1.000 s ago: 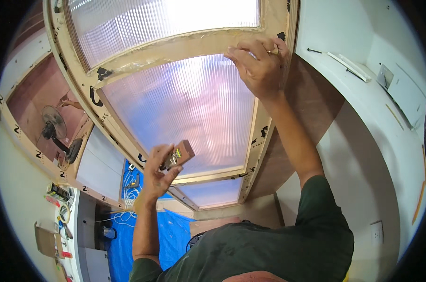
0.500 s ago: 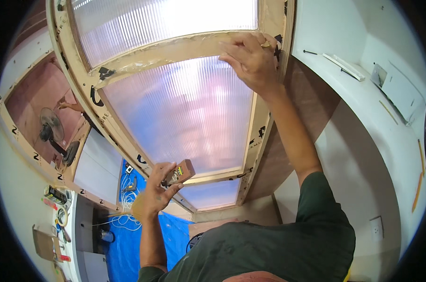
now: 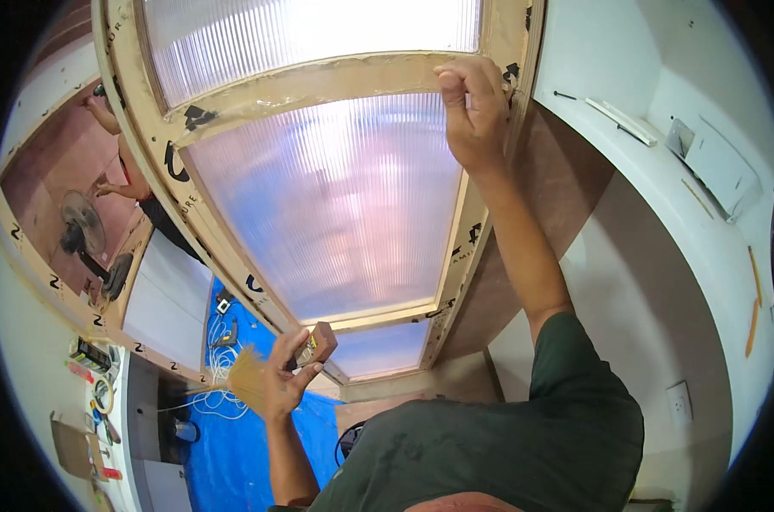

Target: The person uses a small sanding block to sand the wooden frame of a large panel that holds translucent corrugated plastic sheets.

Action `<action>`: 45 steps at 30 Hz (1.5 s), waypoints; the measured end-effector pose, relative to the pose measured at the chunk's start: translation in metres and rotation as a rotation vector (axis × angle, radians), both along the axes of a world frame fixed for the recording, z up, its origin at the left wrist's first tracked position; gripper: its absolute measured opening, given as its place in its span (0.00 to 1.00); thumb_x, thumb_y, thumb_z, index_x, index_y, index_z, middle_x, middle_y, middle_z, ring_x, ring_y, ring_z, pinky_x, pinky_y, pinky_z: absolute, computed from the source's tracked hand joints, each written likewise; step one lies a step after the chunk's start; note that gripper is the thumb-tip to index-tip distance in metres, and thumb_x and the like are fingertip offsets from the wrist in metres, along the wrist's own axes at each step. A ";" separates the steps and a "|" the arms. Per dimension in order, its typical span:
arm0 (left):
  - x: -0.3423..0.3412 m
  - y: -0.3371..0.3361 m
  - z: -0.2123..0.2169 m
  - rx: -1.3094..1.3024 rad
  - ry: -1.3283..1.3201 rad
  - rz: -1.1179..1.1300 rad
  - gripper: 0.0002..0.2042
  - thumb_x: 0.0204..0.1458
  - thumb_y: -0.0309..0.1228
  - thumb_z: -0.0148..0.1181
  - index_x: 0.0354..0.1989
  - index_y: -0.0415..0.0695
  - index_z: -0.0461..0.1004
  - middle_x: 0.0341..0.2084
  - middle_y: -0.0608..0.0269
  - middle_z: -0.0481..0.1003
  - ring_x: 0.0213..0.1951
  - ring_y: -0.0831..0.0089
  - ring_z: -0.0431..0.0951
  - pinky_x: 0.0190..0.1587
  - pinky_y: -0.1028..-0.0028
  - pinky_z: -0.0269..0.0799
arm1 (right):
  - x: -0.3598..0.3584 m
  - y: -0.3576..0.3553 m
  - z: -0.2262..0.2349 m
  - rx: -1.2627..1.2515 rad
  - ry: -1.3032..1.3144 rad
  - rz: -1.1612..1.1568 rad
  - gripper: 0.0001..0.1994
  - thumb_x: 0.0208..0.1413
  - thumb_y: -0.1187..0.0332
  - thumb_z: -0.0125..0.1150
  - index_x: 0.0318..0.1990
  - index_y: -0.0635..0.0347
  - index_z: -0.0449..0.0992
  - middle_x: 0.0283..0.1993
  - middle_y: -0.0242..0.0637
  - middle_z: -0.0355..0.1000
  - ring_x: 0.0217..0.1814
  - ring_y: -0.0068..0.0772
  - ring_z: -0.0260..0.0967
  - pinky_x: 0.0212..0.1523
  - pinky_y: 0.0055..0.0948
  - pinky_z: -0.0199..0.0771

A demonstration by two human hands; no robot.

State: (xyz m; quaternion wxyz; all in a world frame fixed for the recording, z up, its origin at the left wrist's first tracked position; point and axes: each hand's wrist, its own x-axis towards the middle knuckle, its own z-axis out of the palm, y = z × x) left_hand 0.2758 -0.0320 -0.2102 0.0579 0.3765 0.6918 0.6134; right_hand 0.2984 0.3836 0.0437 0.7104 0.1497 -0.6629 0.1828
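A wooden door-like frame (image 3: pixel 318 78) with clear ribbed panels (image 3: pixel 344 205) stands before me. My right hand (image 3: pixel 479 115) is at the right end of its upper crossbar, fingers curled in and pressed together. Whatever they may pinch is too small to make out. A shiny, clear strip or smear runs along that crossbar. Lower down, my left hand (image 3: pixel 286 367) grips a small reddish-brown block (image 3: pixel 322 341) with a yellow and black label, between thumb and fingers. It is held by the frame's lower left part.
At left, another person's arm (image 3: pixel 126 175) shows near a fan (image 3: pixel 81 226). A tan broom (image 3: pixel 248 380) and white cables (image 3: pixel 224 405) lie near a blue floor sheet (image 3: pixel 233 469). Tools crowd a narrow counter (image 3: pixel 131 427). A curved white shelf (image 3: pixel 660 188) lies at right.
My right hand has shifted right along the crossbar, and its fingers have curled closed. The left hand with the block has dropped slightly. More of the other person shows.
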 end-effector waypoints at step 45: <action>-0.005 -0.032 -0.093 0.173 -0.318 -0.024 0.32 0.46 0.24 0.78 0.63 0.36 0.77 0.56 0.57 0.74 0.60 0.65 0.75 0.65 0.67 0.69 | -0.019 -0.047 0.036 0.497 -0.214 -0.517 0.06 0.56 0.63 0.75 0.34 0.52 0.84 0.34 0.24 0.77 0.39 0.27 0.69 0.56 0.35 0.53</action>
